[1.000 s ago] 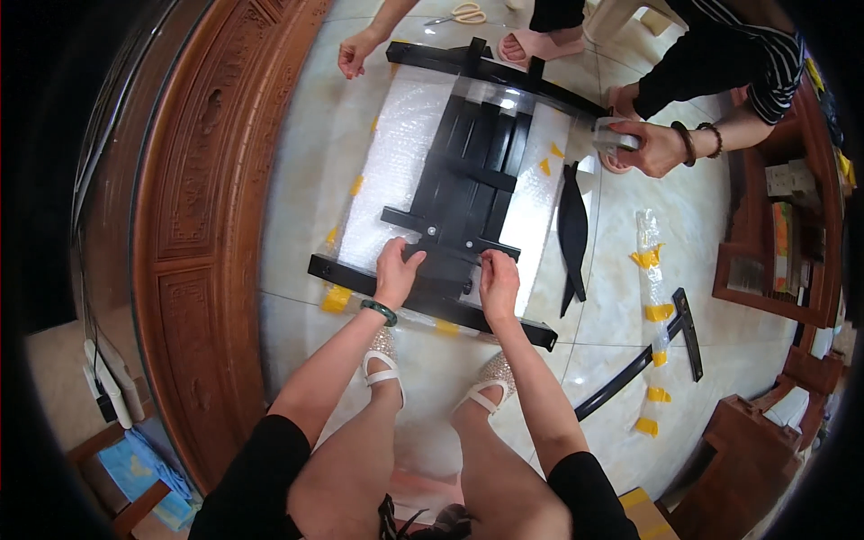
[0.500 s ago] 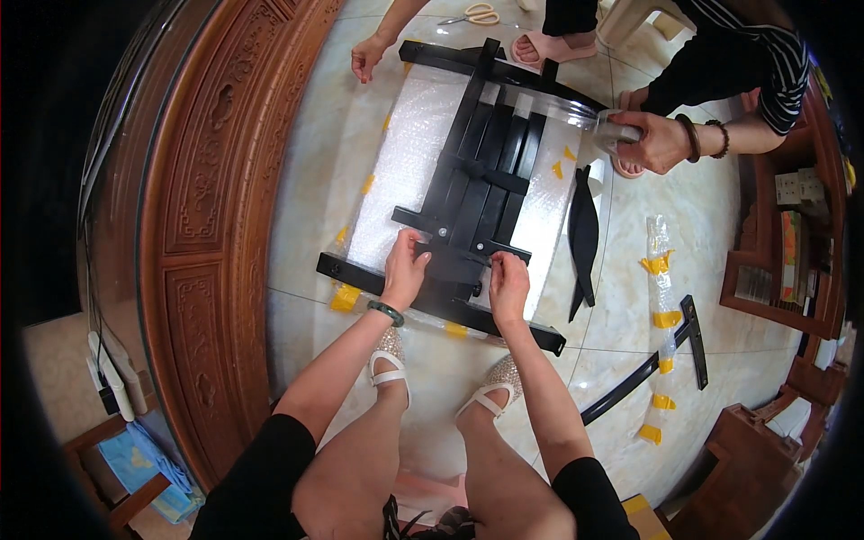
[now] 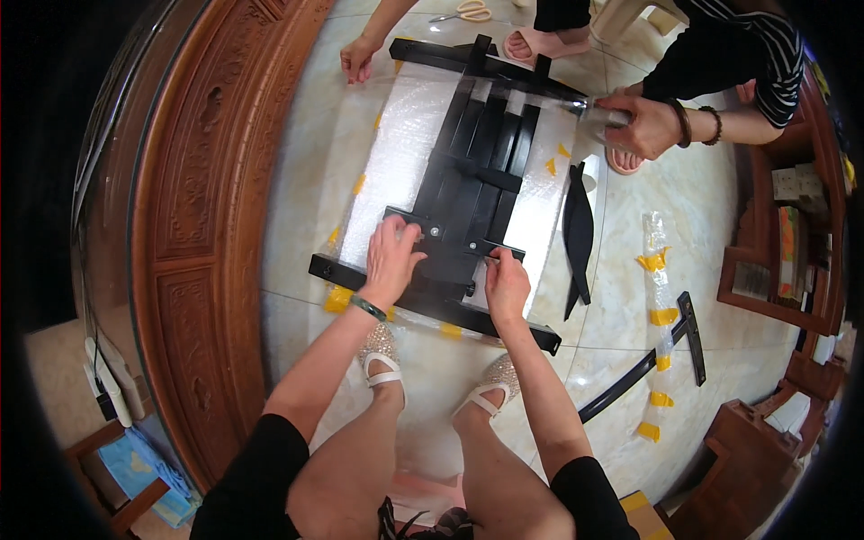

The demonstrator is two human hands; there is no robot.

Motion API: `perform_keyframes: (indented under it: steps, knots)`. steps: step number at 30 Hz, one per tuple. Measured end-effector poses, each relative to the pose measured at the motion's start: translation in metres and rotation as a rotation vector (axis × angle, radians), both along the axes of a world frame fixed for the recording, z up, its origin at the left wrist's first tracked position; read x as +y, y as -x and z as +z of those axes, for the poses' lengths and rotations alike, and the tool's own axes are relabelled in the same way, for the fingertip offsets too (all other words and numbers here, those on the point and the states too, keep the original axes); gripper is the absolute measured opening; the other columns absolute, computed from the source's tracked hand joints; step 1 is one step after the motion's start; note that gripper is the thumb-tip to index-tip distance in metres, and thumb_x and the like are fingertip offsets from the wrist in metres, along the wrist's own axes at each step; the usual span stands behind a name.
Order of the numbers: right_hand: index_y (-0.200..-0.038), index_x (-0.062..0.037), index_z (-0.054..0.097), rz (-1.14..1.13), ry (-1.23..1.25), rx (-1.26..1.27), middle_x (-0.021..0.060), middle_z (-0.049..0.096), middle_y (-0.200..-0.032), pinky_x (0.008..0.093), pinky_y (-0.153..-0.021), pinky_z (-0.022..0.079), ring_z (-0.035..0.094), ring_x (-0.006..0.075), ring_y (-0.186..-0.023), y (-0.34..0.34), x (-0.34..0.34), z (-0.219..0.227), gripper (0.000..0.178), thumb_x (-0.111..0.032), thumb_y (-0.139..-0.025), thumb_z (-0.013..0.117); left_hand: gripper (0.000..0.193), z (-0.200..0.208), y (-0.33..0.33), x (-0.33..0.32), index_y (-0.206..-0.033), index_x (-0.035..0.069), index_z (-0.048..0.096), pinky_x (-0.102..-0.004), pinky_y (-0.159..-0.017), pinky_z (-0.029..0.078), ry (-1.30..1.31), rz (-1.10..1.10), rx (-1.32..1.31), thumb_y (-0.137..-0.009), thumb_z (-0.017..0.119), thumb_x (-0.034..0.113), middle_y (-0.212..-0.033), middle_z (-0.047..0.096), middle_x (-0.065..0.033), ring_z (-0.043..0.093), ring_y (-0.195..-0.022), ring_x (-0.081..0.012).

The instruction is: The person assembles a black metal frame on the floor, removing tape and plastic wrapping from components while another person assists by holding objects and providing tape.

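1 bare L hand (image 3: 390, 261) & 1 bare R hand (image 3: 507, 288), fingers bent, can't tell if gripping, nr 6 o'clock end, 1 glossy black slatted frame (image 3: 447, 193); 1 pr. cream-handled scissors (image 3: 472, 11), 12 o'clock.

No readable print in view

Over on the right, white boxes (image 3: 796, 184) sit in the wooden cabinet (image 3: 781, 311), and any lettering there is too small and blurred to read; nothing else is legible.
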State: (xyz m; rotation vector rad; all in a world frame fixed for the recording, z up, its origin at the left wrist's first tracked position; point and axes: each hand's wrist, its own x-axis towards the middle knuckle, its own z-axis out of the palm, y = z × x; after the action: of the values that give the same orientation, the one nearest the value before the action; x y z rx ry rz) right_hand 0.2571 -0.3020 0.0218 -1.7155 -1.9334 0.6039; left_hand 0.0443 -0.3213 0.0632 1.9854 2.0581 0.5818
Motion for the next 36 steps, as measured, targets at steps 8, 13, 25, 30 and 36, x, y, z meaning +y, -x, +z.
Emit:
perform_keyframes:
  steps: [8,13,25,30,36]
  knots:
    - [-0.090,-0.0042,0.057,0.058,-0.099,0.016,0.0108,0.057,-0.080,0.0387,-0.076,0.041,0.054,0.0284,-0.081,-0.007,0.020,0.007,0.029,-0.023,-0.076,0.074,0.124,0.000,0.040,0.053,-0.150,0.014,0.012,-0.0540,-0.109,0.025,0.331,-0.244,-0.013,-0.054,0.088,0.023,-0.130,0.044,-0.0197,0.042,-0.126,-0.0352]
    - [-0.128,0.0079,0.045,-0.175,0.016,0.301,0.0199,0.058,-0.102,0.0412,-0.085,0.044,0.056,0.0335,-0.092,0.003,0.052,-0.006,0.065,-0.028,-0.080,0.072,0.122,-0.013,0.037,0.051,-0.150,0.012,0.012,-0.0522,-0.108,0.026,0.366,-0.258,-0.055,-0.055,0.088,0.023,-0.128,0.046,-0.0182,0.044,-0.122,-0.0359]
    - [-0.133,-0.0056,0.050,-0.108,0.219,0.109,0.0139,0.058,-0.085,0.0367,-0.069,0.048,0.058,0.0283,-0.076,0.014,0.060,-0.010,0.069,-0.028,-0.074,0.076,0.121,-0.018,0.039,0.044,-0.151,0.011,0.013,-0.0442,-0.104,0.024,0.357,-0.229,-0.050,-0.056,0.088,0.022,-0.125,0.045,-0.0181,0.043,-0.121,-0.0340]
    - [-0.133,-0.0078,0.051,-0.083,0.189,0.137,0.0126,0.057,-0.081,0.0362,-0.067,0.047,0.057,0.0271,-0.072,0.004,0.057,-0.020,0.068,-0.027,-0.073,0.077,0.121,-0.025,0.040,0.049,-0.149,0.009,0.016,-0.0455,-0.093,0.033,0.333,-0.241,-0.022,-0.054,0.087,0.030,-0.115,0.051,-0.0169,0.050,-0.110,-0.0330]
    - [-0.135,-0.0085,0.050,-0.082,0.247,0.272,0.0136,0.059,-0.084,0.0359,-0.068,0.049,0.059,0.0263,-0.073,0.004,0.060,-0.024,0.067,-0.027,-0.076,0.075,0.119,-0.025,0.045,0.050,-0.150,0.009,0.016,-0.0440,-0.092,0.036,0.309,-0.288,-0.032,-0.056,0.087,0.034,-0.106,0.051,-0.0153,0.051,-0.103,-0.0320]
